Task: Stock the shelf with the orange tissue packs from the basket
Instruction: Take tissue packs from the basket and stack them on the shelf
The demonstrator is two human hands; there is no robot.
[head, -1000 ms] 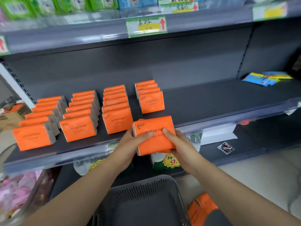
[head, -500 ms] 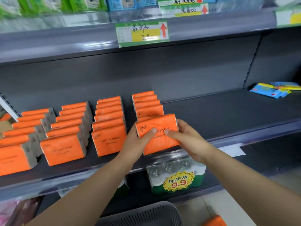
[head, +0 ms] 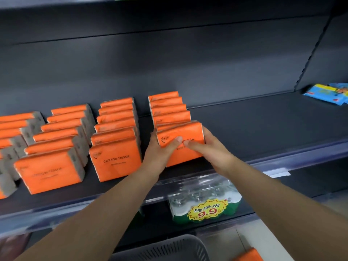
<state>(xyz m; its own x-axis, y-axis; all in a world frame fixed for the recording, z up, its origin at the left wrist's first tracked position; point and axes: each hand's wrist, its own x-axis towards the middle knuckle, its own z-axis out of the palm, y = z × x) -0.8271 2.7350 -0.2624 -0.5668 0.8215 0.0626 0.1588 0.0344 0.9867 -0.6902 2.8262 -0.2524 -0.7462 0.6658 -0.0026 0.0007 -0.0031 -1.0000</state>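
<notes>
The left hand (head: pixel 159 150) and right hand (head: pixel 210 150) clasp an orange tissue pack (head: pixel 181 131) near the shelf (head: pixel 263 125) edge. Open room lies rightward.

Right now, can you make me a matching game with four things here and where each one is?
Things:
1. orange tissue pack
2. blue packets
3. bottled water pack
4. grey basket

Places:
A. at the bottom of the view, below the shelves
B. at the far right end of the tissue shelf
C. between the left hand and the right hand, at the front of the rightmost row
D. under the tissue shelf, wearing a 9.9 sticker

Pairs: 1-C, 2-B, 3-D, 4-A
</notes>
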